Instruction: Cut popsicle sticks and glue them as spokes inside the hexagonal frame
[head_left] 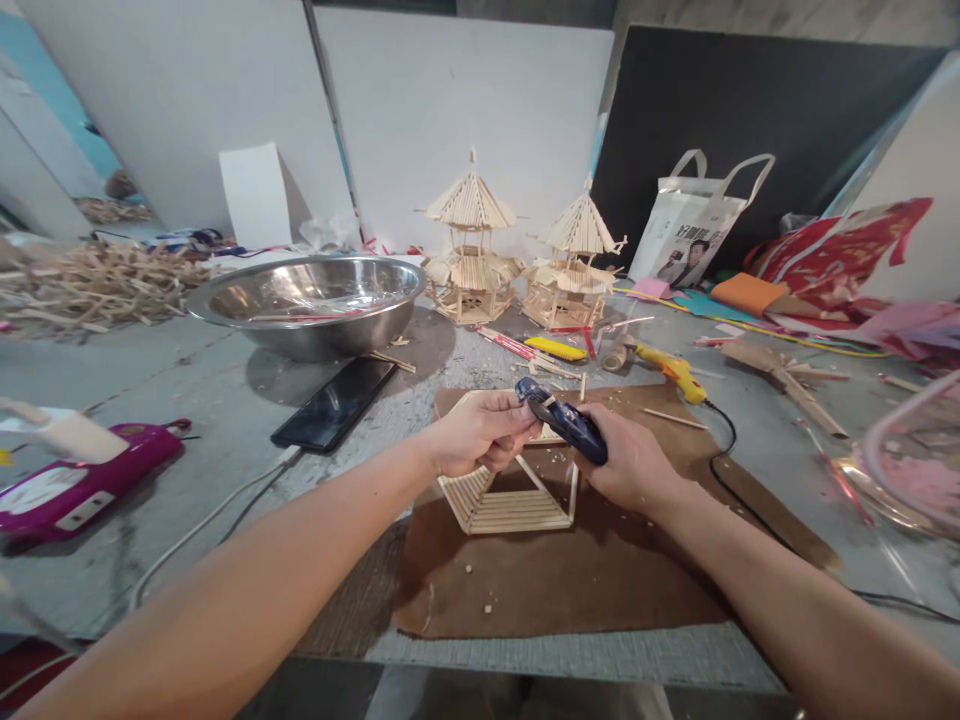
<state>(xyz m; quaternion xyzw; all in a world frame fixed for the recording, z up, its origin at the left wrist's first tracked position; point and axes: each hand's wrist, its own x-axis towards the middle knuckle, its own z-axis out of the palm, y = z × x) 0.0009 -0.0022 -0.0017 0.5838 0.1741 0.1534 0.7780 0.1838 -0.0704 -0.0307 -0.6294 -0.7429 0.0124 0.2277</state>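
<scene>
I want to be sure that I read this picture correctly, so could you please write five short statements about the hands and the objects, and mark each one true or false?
1. The right hand holds a dark blue hand tool. True.
2. The slim black phone lies inside the round silver metal bowl. False: it lies on the grey table, nearer the camera.
3. A flat frame of pale wooden sticks lies on the flat brown sheet. True.
4. The left hand holds the yellow glue gun with black cable. False: neither hand touches it.
5. The left pale wooden pagoda model reaches higher in the picture than the right one. True.
</scene>
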